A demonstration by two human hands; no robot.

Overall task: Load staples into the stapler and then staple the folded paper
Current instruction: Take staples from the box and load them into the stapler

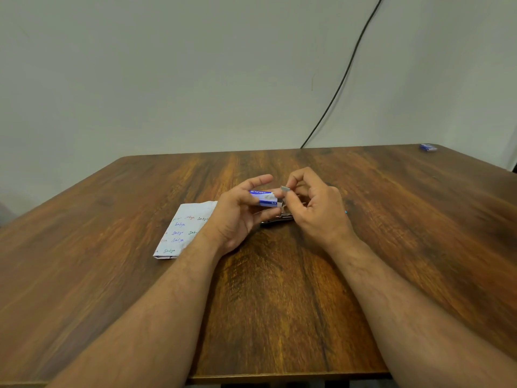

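Observation:
My left hand (237,214) holds a small blue and white staple box (264,198) above the middle of the table. Its open end faces right. My right hand (316,208) pinches a short silver strip of staples (284,188) between thumb and forefinger, just beyond the box's open end. Under both hands lies the stapler (275,221), dark with metal parts, mostly hidden by my fingers. The folded paper (181,231), white with coloured handwriting, lies flat on the table to the left, partly under my left wrist.
The wooden table (279,303) fills the view, its front edge near the bottom. A second small blue box (428,147) sits at the far right corner. A black cable (344,77) runs down the wall behind the table.

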